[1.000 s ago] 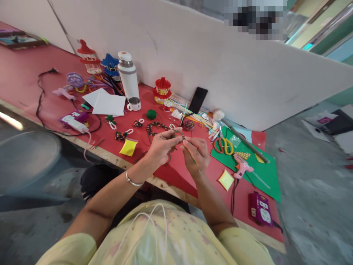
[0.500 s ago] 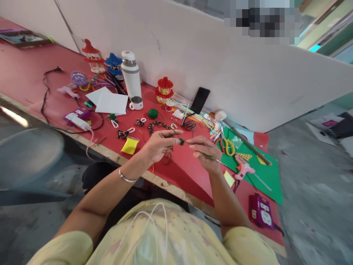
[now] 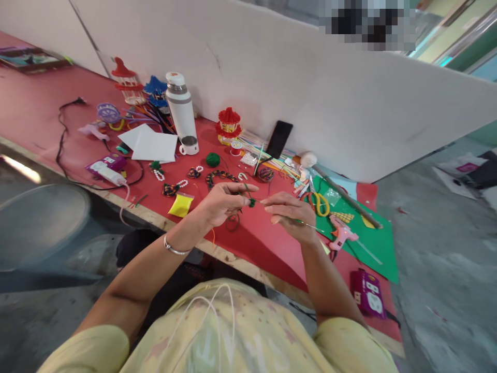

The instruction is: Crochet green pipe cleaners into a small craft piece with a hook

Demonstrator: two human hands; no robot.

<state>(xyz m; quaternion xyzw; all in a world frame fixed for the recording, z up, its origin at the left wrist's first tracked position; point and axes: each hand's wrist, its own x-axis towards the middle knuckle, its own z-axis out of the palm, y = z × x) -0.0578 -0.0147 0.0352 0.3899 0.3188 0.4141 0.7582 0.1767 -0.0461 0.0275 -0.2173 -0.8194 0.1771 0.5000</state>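
Observation:
Between thumb and fingers, my left hand pinches a small piece of dark green crochet work, with green yarn running over the forefinger. A thin crochet hook is gripped in my right hand, its tip at the green piece and its shaft sticking out past the palm. The two hands are close together above the red table. Loose green yarn hangs below my left hand. A ball of green yarn and a braided dark loop lie just beyond the hands.
At the back stand a white flask and a red lantern-like craft, near a black phone. Scissors, a pink glue gun and a purple power box lie right; a yellow packet lies left.
My right hand has shifted slightly, with the hook still at the green piece. The whole view has moved a little; the left hand keeps its pinch.

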